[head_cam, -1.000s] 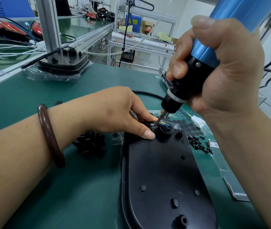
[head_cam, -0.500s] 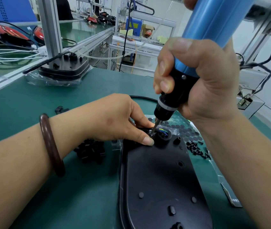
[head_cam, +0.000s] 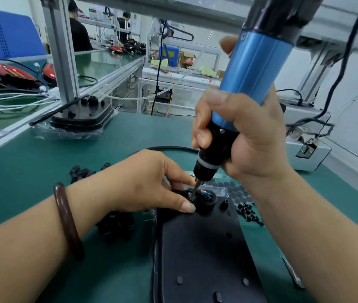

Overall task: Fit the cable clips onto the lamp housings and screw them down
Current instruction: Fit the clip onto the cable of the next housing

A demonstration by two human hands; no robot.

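Fingers [head_cam: 184, 207] of the left hand [head_cam: 143, 182] pinch the cable clip [head_cam: 188, 196] against the far end of the lamp housing [head_cam: 200, 254]; the right hand [head_cam: 250, 138] clasps the electric screwdriver [head_cam: 254, 68], bit seemingly on a screw; by my reckoning this clip is fitted but not yet fastened, with spare clips [head_cam: 117, 226] and screws [head_cam: 248, 212] waiting.

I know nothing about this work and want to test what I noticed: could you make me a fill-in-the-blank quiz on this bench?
The right hand grips a screwdriver whose barrel is ___.
The left hand pinches the clip on the black housing; its wrist wears a brown ___.
Loose screws lie on the ___ mat, right of the housing.
Missing: blue; bracelet; green.
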